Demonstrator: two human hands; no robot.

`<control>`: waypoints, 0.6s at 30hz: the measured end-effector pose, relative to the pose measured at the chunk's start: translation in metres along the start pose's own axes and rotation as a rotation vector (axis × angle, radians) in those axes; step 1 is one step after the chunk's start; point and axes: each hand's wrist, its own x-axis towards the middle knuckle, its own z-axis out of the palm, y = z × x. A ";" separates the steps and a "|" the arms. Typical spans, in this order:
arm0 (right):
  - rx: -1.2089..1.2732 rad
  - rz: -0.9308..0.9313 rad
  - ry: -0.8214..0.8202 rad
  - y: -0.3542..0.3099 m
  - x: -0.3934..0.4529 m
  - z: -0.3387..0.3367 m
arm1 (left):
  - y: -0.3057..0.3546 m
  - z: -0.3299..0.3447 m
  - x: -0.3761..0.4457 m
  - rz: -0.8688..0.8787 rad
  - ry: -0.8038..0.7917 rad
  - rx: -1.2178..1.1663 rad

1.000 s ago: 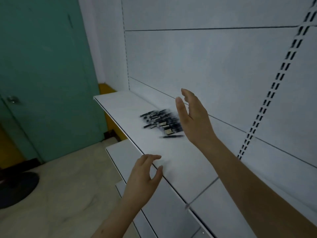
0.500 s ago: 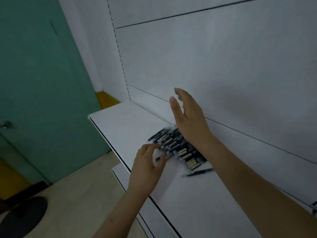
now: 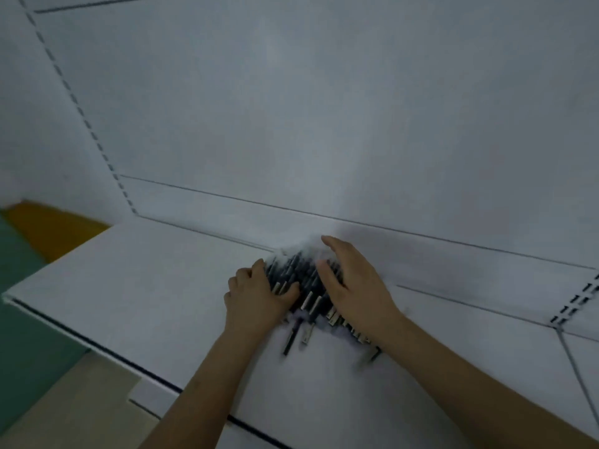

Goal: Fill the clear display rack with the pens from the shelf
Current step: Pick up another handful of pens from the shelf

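I see the pile of dark pens (image 3: 303,288) lying near the shelf's (image 3: 155,286) back edge, my left hand (image 3: 256,298) curled on its left side, my right hand (image 3: 353,286) spread loosely over its right.

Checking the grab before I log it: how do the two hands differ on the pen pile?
The left hand has its fingers curled at the left edge of the pens; the right hand lies flatter, fingers straighter, over the right side. The right hand reaches further back than the left hand. Both touch the pile on the shelf.
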 end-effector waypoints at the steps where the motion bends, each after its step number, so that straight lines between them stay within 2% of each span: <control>1: -0.034 0.023 0.008 0.002 -0.004 0.006 | -0.001 -0.002 0.005 0.018 -0.048 0.013; 4: -0.165 0.033 0.051 0.004 -0.014 0.023 | -0.004 -0.007 0.020 0.034 -0.200 0.076; 7: -0.302 0.009 0.025 0.009 -0.017 0.032 | -0.005 -0.010 0.025 0.042 -0.262 0.139; 12: -0.346 0.023 0.003 0.012 -0.021 0.036 | -0.008 -0.013 0.027 0.072 -0.220 0.106; 18: -0.254 0.050 0.014 0.010 -0.021 0.032 | -0.007 -0.024 0.037 0.128 -0.177 0.159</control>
